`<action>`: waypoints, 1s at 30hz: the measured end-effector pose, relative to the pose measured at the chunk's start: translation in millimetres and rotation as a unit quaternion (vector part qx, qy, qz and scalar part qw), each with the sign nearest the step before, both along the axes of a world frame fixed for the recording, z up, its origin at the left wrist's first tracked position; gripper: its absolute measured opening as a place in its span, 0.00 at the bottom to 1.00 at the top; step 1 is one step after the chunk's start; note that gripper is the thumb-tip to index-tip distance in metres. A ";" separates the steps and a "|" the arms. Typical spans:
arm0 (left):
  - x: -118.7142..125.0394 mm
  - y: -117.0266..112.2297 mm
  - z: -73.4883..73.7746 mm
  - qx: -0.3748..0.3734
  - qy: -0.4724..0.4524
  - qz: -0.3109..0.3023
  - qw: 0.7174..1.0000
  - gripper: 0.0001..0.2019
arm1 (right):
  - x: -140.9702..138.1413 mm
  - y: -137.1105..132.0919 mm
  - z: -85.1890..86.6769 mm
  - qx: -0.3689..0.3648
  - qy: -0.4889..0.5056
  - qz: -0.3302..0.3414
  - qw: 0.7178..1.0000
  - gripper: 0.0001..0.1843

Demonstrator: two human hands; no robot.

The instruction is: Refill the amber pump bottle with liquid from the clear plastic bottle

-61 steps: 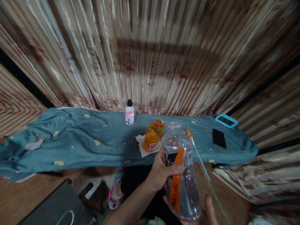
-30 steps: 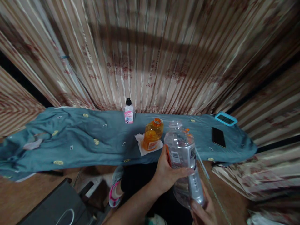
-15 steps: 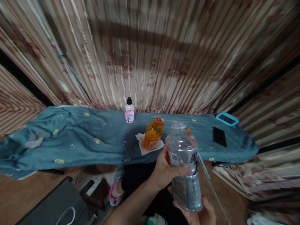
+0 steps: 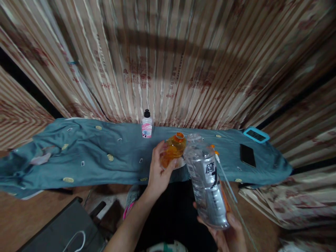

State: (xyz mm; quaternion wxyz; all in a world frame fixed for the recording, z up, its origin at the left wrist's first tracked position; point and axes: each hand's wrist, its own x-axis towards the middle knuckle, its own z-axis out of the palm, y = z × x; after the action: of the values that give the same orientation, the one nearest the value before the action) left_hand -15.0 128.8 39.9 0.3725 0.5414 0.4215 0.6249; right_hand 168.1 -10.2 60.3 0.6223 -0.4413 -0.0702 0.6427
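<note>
My right hand [image 4: 229, 233] grips the bottom of a large clear plastic bottle [image 4: 207, 182] with no cap, tilted with its mouth toward the table. My left hand [image 4: 159, 168] has its thumb and fingers closed round a small orange bottle [image 4: 175, 147] with an open orange neck. That bottle stands on a white tissue on the teal cloth [image 4: 91, 154], close beside the clear bottle's neck. A thin white stick with an orange tip [image 4: 223, 175] lies just right of the clear bottle.
A small white bottle with a pink label and black cap [image 4: 147, 127] stands at the back of the cloth by the striped curtain. A black phone [image 4: 247, 155] and a blue-framed clock [image 4: 256, 135] lie at the right. A dark box [image 4: 65, 231] sits on the floor lower left.
My left hand has let go of the clear bottle and moved forward onto the orange bottle. The clear bottle now rests in my right hand alone, turned so its printed side shows.
</note>
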 end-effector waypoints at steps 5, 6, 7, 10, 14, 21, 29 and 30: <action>-6.4 42.3 -5.9 0.016 0.088 -0.013 0.996 0.39 | 3.2 3.4 -1.1 0.009 -0.018 0.001 1.000 0.27; -5.2 47.5 -6.8 0.015 0.092 -0.020 0.995 0.39 | 4.3 3.6 -2.2 0.010 -0.018 0.003 1.000 0.26; -3.6 51.6 -7.8 0.015 0.093 -0.027 0.995 0.38 | 5.8 3.7 -3.8 0.010 -0.018 0.005 1.000 0.25; 2.6 58.3 -11.6 0.015 0.082 -0.046 0.995 0.37 | 13.2 3.1 -12.3 0.021 -0.005 0.021 1.000 0.23; 7.8 60.7 -15.9 0.028 0.064 -0.071 0.995 0.35 | 24.1 2.1 -25.8 0.048 0.002 0.064 0.997 0.22; 6.3 57.5 -10.3 0.028 0.059 -0.088 0.994 0.33 | 24.0 3.8 -23.2 0.052 -0.007 0.068 0.996 0.20; 8.7 56.6 -6.8 0.020 0.068 -0.083 0.994 0.34 | 13.2 -1.5 -11.7 0.020 -0.087 0.003 0.996 0.24; 9.4 56.7 -6.4 0.020 0.071 -0.081 0.994 0.35 | 14.1 -2.7 -12.7 0.020 -0.092 0.002 0.996 0.24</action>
State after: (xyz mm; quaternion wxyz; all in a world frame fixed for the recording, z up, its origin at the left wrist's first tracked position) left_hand -5.6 185.5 33.6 0.3803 0.6241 0.3891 0.5607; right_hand 182.1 -12.9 47.6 0.6209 -0.4856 -0.1409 0.5990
